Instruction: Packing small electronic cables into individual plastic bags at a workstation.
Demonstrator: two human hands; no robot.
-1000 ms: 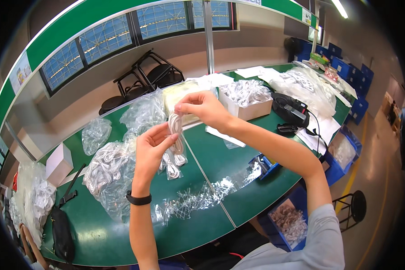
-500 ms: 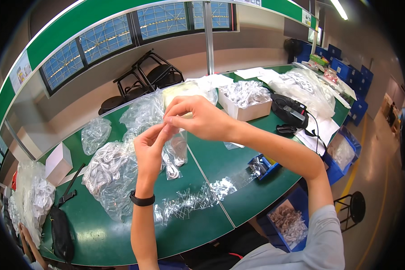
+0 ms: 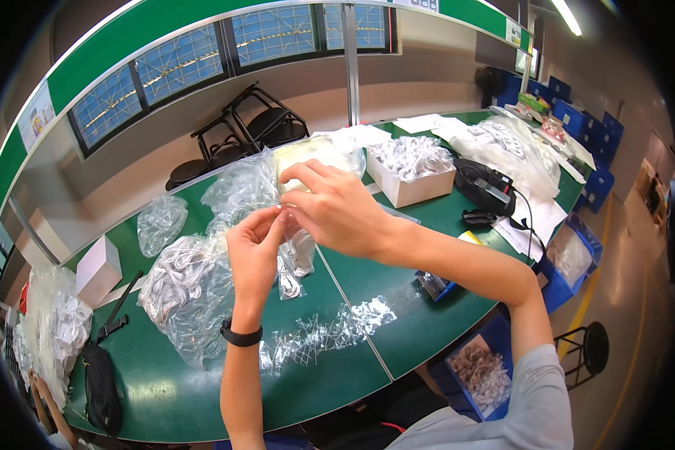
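My left hand [image 3: 253, 247] and my right hand [image 3: 336, 210] meet above the green table, thumbs and fingers pinched close together. Whatever lies between the fingertips is too small to make out. Right beneath them shows a small clear bag with a white cable [image 3: 300, 253]; whether it hangs from my fingers or lies on the table, I cannot tell. Another coiled white cable [image 3: 289, 285] is just nearer. Beside my left hand lies a large clear bag of white cables [image 3: 180, 281]. A row of shiny twist ties [image 3: 326, 334] stretches across the table in front of me.
A white box of cables [image 3: 409, 176] stands beyond my right forearm, near a black pouch [image 3: 481, 184]. A small blue tray [image 3: 435, 285] lies under that forearm. Blue bins [image 3: 476, 367] stand below the table edge. At far left, another person's hands [image 3: 46, 397] show.
My right hand has shifted slightly right and down and turned, its bent fingers coming over the left fingertips. My left hand stays almost in place.
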